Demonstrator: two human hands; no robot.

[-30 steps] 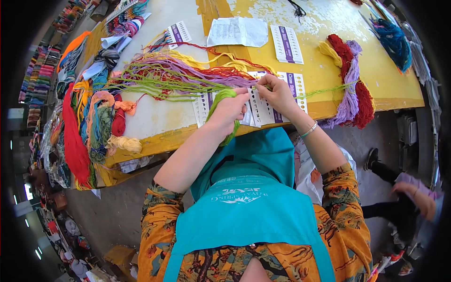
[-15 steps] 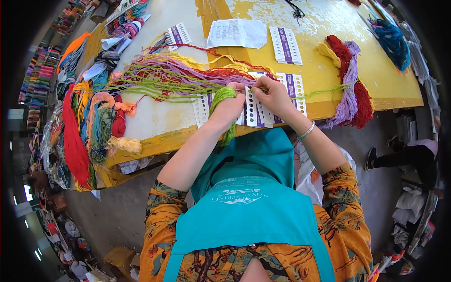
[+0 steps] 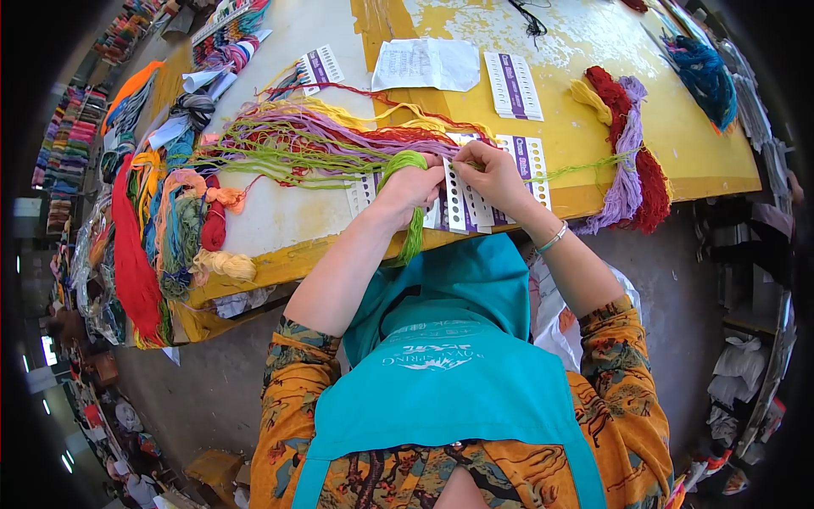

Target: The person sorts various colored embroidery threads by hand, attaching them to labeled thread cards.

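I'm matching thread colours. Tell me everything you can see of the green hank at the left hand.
The green hank is bright lime, a thick bunch of thin, soft-looking, yarn-like strands. It is draped over the left hand, bent rather than laid straight; the hand hides part of it. Its lower part hangs below, at the yellow edge of the table.

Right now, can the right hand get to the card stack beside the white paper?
Probably yes: the card stack lies just beyond the right hand, with flat cards and bare tabletop between. But the hand is busy at a punched card, so it might need to stop that first.
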